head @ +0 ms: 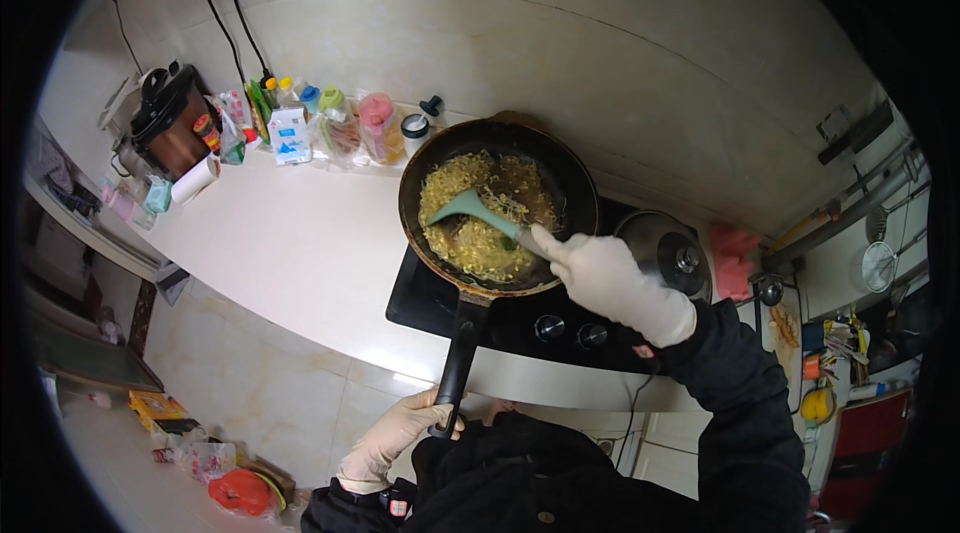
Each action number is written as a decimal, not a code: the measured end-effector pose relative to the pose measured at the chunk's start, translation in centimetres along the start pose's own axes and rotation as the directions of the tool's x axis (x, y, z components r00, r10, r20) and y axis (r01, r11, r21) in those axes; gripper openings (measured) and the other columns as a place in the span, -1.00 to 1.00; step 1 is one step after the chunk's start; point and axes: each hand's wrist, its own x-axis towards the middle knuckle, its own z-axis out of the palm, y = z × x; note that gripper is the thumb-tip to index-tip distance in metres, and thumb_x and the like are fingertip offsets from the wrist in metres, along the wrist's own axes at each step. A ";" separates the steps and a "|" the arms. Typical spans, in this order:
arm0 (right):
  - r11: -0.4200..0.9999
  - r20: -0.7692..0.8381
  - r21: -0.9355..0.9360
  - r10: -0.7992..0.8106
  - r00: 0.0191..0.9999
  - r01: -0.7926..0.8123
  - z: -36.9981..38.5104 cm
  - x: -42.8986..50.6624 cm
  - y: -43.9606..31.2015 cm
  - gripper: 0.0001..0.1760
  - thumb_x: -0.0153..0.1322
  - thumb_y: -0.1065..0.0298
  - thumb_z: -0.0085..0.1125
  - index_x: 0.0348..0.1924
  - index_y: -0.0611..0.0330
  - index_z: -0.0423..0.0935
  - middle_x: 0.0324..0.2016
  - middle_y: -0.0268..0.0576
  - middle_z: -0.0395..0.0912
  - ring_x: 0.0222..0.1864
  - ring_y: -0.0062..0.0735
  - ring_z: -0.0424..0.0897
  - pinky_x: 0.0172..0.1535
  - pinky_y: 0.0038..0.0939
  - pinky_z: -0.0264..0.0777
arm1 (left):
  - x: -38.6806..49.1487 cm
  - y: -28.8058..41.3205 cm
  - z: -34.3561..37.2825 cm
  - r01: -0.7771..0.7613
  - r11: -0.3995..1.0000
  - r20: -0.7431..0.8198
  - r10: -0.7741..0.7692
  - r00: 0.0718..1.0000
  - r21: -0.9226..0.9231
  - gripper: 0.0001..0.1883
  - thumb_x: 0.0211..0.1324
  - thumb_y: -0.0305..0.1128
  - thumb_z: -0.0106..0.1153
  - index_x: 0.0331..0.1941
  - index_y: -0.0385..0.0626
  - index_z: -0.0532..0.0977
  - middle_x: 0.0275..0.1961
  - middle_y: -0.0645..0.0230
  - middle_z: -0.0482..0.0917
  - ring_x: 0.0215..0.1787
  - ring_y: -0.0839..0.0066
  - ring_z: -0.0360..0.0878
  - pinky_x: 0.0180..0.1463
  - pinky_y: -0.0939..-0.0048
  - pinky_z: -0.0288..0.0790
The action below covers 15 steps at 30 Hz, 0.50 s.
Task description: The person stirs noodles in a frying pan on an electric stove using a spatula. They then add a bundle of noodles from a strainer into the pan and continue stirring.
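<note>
A dark frying pan [577, 165] sits over the black cooktop [427, 300], its long handle pointing towards me. My left hand [401, 424], in a pale glove, grips the end of that handle. Bean sprouts [457, 180] in brownish liquid cover much of the pan's bottom. In my gloved right hand [611, 278] is the grey handle of a green spatula [480, 210]. Its wide head rests among the sprouts on the pan's left side, partly hiding them. A bit of dark green shows beside the spatula's neck.
Right of the pan stands a lidded pot [667, 248], with a pink object [731, 259] beyond it. Along the wall are a white-and-blue carton [290, 135], a pink-lidded jar [379, 124] and a seasoning jar [415, 132]. A brown electric cooker [172, 128] occupies the counter's [285, 233] far left.
</note>
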 end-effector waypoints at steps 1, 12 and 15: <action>1.000 0.050 0.004 0.009 0.999 -0.009 0.0 -0.6 -0.3 -0.35 0.25 0.47 0.01 0.24 0.15 0.21 -0.58 -0.14 0.47 -0.60 -0.30 0.50 -0.56 -0.34 0.38 | -0.1 0.0 0.0 -0.007 1.000 -0.006 0.007 1.000 0.018 -0.61 0.26 -0.34 0.01 0.12 -0.26 0.35 -0.30 0.29 0.61 -0.25 0.53 0.56 -0.06 0.53 0.36; 0.911 0.194 0.241 0.293 0.936 -0.335 -5.4 -3.7 4.0 -0.44 0.31 0.33 0.14 0.19 -0.25 0.34 -0.42 -0.09 0.55 -0.41 -0.13 0.54 -0.25 -0.32 0.40 | 0.0 0.3 0.1 0.043 0.999 -0.065 -0.043 0.997 -0.002 -0.72 0.24 -0.35 0.04 -0.05 -0.27 0.43 -0.32 0.29 0.61 -0.27 0.56 0.56 -0.09 0.56 0.38; 0.787 0.195 0.440 0.386 0.902 -0.432 -4.6 -0.2 6.4 -0.50 0.36 0.33 0.08 0.18 -0.10 0.35 -0.28 -0.07 0.63 -0.34 -0.38 0.57 -0.15 -0.44 0.38 | 0.2 -0.1 0.0 0.011 1.000 -0.040 -0.011 0.999 -0.013 -0.73 0.24 -0.35 0.03 -0.06 -0.27 0.43 -0.32 0.30 0.61 -0.28 0.57 0.56 -0.09 0.56 0.38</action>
